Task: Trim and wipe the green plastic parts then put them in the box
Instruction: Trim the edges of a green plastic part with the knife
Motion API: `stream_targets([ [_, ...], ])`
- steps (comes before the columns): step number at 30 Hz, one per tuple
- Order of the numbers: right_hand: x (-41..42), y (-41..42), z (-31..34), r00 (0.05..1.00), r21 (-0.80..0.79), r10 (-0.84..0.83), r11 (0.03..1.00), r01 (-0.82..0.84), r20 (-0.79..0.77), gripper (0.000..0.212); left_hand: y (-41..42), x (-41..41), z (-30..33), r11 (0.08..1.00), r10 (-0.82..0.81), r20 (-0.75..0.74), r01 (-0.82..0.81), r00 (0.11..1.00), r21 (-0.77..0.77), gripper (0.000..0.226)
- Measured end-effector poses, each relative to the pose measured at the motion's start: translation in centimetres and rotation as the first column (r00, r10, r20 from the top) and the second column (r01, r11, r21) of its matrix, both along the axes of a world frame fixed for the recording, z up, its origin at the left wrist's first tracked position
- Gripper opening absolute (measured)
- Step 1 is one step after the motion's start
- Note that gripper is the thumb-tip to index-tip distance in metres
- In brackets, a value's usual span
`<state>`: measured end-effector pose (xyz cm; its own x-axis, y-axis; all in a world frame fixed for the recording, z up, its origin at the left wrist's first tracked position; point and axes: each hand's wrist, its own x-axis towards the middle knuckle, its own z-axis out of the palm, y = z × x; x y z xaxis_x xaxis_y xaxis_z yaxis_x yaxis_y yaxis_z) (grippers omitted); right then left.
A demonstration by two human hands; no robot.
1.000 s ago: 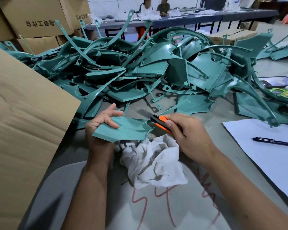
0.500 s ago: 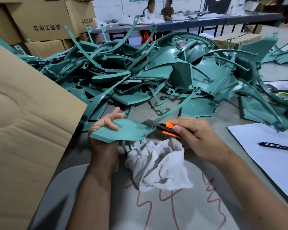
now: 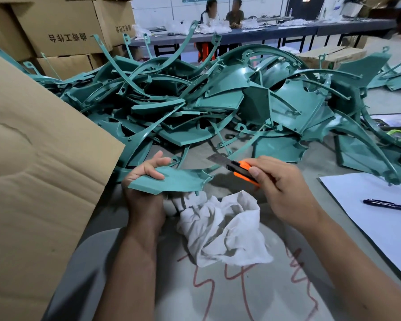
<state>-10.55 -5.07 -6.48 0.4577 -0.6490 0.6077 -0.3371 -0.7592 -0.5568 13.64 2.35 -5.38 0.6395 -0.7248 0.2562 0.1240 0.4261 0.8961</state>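
Note:
My left hand (image 3: 144, 174) grips the left end of a flat green plastic part (image 3: 181, 181), held level above the table. My right hand (image 3: 280, 184) holds an orange and black utility knife (image 3: 241, 170) with its blade out. The blade tip sits a little above and to the right of the part's right end, not touching it. A crumpled white cloth (image 3: 220, 225) lies on the table just below both hands. A big heap of green plastic parts (image 3: 218, 105) fills the table behind. The large cardboard box flap (image 3: 33, 170) stands at my left.
White paper (image 3: 380, 214) with a black pen (image 3: 387, 205) lies at the right. A phone (image 3: 396, 120) sits at the right behind the heap. Cardboard cartons (image 3: 63, 26) are stacked at back left. Two people sit at a far table (image 3: 264, 33).
The knife blade has lifted off the part's right edge and drawn back up to the right. My left hand keeps its hold on the part. The camera has tilted slightly.

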Motion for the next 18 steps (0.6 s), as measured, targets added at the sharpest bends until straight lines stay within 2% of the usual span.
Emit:
stream_targets([
  [5, 1.1, 1.0, -0.2, 0.994, -0.076, -0.073, 0.995, 0.068, -0.078, 0.023, 0.1, -0.3, 0.0, 0.996, 0.082, -0.039, -0.083, 0.996, -0.014, 0.007],
  [8, 1.3, 1.3, -0.1, 0.99, -0.095, -0.105, 0.991, 0.096, -0.096, 0.028, -0.2, -0.3, -0.5, 0.991, 0.129, -0.031, -0.129, 0.991, -0.025, 0.032],
  [9, 1.4, 1.4, 0.0, 0.988, -0.104, -0.115, 0.989, 0.104, -0.103, 0.029, -0.2, -0.3, -0.5, 0.989, 0.142, -0.031, -0.142, 0.989, -0.029, 0.032],
  [12, 1.6, 1.7, 0.1, 0.981, -0.127, -0.141, 0.984, 0.125, -0.131, 0.027, -0.4, -0.6, -0.5, 0.974, 0.216, -0.009, -0.216, 0.976, -0.061, 0.011],
  [18, 1.3, 1.7, 0.4, 0.979, -0.131, -0.14, 0.984, 0.121, -0.145, 0.027, -0.6, -0.7, -1.2, 0.948, 0.311, 0.066, -0.304, 0.948, -0.097, 0.011],
])
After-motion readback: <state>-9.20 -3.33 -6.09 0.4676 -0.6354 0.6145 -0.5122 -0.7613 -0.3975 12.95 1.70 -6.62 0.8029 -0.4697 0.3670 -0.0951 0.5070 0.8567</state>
